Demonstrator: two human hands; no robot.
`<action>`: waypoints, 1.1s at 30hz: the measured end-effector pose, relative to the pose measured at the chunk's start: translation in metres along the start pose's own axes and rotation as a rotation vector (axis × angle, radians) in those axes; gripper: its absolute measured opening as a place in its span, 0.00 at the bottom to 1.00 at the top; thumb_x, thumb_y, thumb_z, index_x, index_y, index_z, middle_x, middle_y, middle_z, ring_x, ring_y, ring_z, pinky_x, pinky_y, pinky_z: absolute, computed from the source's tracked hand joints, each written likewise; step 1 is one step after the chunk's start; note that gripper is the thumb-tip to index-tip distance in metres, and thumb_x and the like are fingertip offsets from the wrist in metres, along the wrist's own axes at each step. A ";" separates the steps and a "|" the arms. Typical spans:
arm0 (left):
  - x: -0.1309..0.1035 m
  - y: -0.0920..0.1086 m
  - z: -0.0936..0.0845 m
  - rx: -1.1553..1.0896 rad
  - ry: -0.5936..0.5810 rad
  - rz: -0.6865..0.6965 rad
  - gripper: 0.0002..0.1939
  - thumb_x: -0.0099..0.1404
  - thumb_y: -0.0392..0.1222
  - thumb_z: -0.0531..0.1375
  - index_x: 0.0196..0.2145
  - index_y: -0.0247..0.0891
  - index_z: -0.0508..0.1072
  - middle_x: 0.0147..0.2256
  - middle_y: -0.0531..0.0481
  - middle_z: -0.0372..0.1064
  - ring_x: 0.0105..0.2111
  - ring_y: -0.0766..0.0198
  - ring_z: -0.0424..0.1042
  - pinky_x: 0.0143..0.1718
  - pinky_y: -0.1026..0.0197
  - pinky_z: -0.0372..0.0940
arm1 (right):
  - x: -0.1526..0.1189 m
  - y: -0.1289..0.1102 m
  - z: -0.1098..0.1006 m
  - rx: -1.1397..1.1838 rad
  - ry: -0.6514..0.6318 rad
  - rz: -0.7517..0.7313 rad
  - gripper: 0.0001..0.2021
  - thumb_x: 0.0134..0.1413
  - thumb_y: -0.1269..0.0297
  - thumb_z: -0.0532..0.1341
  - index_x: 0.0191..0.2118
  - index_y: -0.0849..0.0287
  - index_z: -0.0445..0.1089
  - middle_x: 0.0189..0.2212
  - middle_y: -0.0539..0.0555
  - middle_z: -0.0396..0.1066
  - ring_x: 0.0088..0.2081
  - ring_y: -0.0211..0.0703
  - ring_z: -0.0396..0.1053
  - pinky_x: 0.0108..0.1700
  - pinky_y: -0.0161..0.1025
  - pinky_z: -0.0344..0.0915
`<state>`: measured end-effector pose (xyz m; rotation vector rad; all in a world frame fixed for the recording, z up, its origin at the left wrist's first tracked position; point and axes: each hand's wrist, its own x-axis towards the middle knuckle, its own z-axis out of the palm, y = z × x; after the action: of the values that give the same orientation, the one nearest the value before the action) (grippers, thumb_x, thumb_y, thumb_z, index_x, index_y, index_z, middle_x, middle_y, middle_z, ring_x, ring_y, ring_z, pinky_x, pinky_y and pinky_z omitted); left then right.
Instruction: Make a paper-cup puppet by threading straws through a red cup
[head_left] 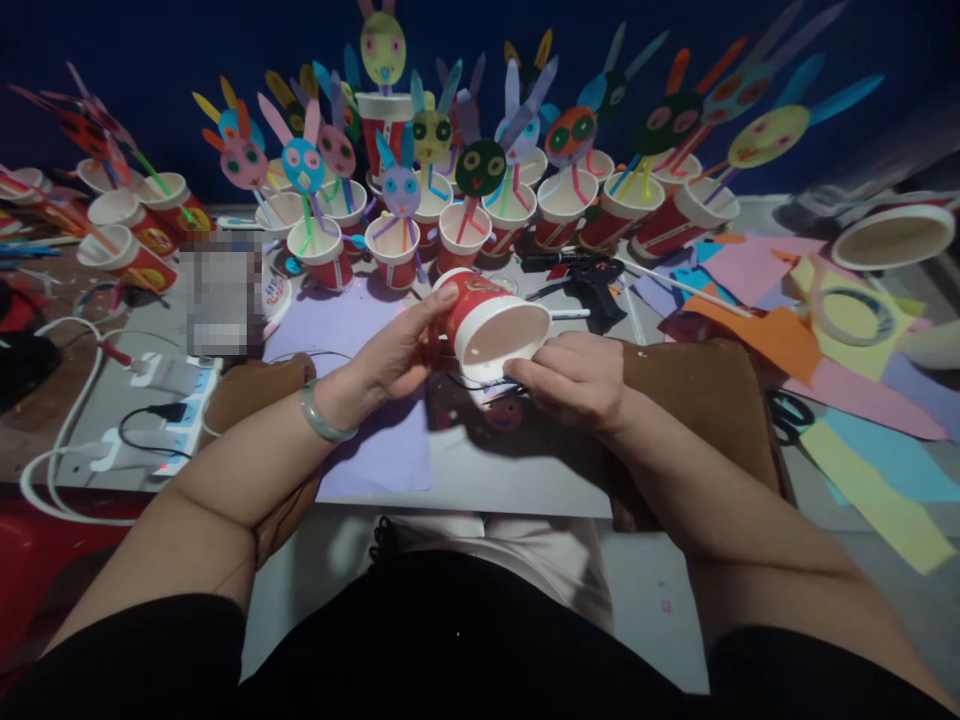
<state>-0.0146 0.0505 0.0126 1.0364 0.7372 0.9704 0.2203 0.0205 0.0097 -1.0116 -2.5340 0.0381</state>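
A red paper cup [469, 290] with a white rim lies tilted in my left hand [401, 345], its mouth turned toward me. The fingers and thumb of that hand are wrapped round the cup's side. My right hand [574, 380] is closed at the lower right of the rim, its fingertips touching the edge. Something thin and dark shows just under those fingertips, too small to make out. Below the cup, a small pink paper face [502, 413] lies in shadow on the table.
Several red cups with paper rabbit heads on straws, such as a blue-faced rabbit [303, 166], line the back. A black glue gun [596, 295], tape roll [855, 315] and coloured paper [757, 265] lie right. A power strip [191, 415] with cables sits left.
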 end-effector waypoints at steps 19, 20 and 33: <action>0.010 -0.006 -0.009 0.110 0.191 0.191 0.20 0.67 0.63 0.61 0.43 0.44 0.75 0.36 0.48 0.78 0.42 0.51 0.81 0.37 0.53 0.77 | 0.004 -0.025 -0.007 0.110 0.156 0.288 0.17 0.69 0.51 0.56 0.49 0.59 0.71 0.30 0.55 0.78 0.26 0.42 0.70 0.31 0.37 0.62; 0.010 -0.006 -0.009 0.130 0.183 0.201 0.21 0.67 0.63 0.60 0.43 0.44 0.75 0.36 0.47 0.78 0.42 0.51 0.81 0.37 0.53 0.77 | 0.005 -0.026 -0.009 0.114 0.134 0.295 0.17 0.68 0.52 0.56 0.49 0.59 0.72 0.28 0.54 0.77 0.25 0.41 0.69 0.30 0.37 0.61; 0.008 -0.008 -0.002 -0.006 0.211 0.100 0.17 0.66 0.58 0.64 0.43 0.42 0.76 0.41 0.48 0.81 0.42 0.55 0.81 0.38 0.55 0.76 | 0.008 -0.037 -0.017 0.048 -0.056 0.342 0.19 0.70 0.54 0.51 0.47 0.61 0.73 0.24 0.54 0.73 0.24 0.44 0.67 0.29 0.38 0.51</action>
<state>-0.0107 0.0574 0.0037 0.9824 0.8619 1.1801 0.1976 -0.0036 0.0342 -1.4302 -2.3659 0.2255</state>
